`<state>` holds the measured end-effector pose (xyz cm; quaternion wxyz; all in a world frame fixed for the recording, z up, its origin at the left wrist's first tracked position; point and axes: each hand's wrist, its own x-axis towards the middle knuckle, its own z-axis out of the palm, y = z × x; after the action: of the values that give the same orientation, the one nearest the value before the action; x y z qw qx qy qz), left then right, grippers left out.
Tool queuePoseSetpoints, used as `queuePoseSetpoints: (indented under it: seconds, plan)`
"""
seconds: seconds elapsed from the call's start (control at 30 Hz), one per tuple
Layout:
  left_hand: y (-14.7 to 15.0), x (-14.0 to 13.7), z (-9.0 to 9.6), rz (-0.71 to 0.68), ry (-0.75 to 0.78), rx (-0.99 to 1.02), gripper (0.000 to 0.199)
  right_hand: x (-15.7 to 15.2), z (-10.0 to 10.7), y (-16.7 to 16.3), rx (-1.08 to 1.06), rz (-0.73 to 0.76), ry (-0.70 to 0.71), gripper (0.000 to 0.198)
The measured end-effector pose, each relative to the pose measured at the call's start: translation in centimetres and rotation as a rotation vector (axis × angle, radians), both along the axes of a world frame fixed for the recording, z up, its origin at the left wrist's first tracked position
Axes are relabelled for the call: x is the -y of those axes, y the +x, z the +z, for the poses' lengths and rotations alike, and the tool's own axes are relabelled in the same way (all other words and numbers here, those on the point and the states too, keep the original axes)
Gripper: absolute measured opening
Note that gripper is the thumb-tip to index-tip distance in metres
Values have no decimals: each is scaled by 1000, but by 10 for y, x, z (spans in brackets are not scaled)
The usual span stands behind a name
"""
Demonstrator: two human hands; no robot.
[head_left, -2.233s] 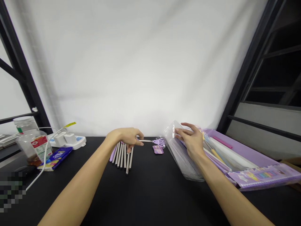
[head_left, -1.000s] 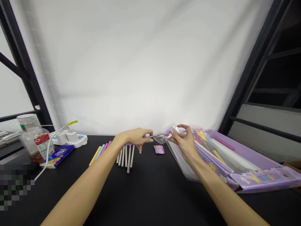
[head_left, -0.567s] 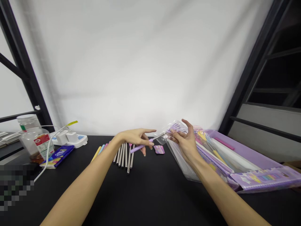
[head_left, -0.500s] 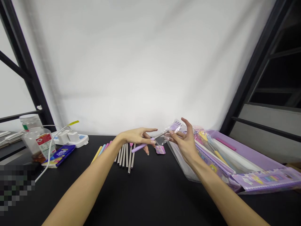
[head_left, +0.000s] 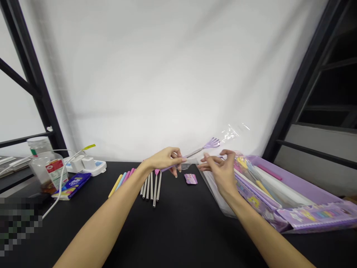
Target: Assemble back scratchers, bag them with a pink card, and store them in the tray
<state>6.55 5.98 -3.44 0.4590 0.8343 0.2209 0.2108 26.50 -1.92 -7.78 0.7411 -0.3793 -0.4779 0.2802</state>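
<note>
Now its forefinger (head_left: 175, 150) has curled, the left hand (head_left: 165, 159) grips the scratcher (head_left: 209, 144); right hand's (head_left: 221, 169) hold is unclear

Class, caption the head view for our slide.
Left hand holds a purple hand-shaped scratcher above the black table, the right hand near clear wrapping.

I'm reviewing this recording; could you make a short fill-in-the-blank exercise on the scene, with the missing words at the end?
1. The hand-shaped scratcher is gripped by the person's ____ hand.
2. In the row of coloured sticks beside the metal rods, the leftmost is ____.
3. The small printed packet lies on a tabletop that is ____.
4. Behind the blue wrapper, the power strip is ____.

Missing words: left; yellow; black; white.
</note>
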Motion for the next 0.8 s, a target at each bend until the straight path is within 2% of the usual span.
queuePoseSetpoints:
  seconds: [0.07,0.13,0.2,0.3,0.43,0.5,0.63,0.7,0.8]
  plan:
    - [2,2,-1,18,30,10,46,0,4,3,-135,29,-97,51]
    - [5,4,-2,22,68,-10,47,0,7,7,-178,169,-237,42]
    - [7,6,-1,30,98,-55,46,-1,9,10,-167,281,-302,35]
    - [4,5,3,-26,97,-129,44,-5,7,18,-199,271,-276,28]
    - [-6,0,6,-207,-31,-153,50,-9,3,29,-233,268,-278,27]
    - [-7,-2,4,-179,-15,-152,43,-8,2,30,-195,318,-275,29]
    - [-2,-3,-1,42,122,-164,43,-6,-1,24,-143,369,-282,30]
    - [-1,-3,-1,36,135,-158,41,-7,-2,23,-156,356,-275,31]
    - [-4,-4,1,-87,92,-143,40,-9,-4,26,-192,361,-269,35]
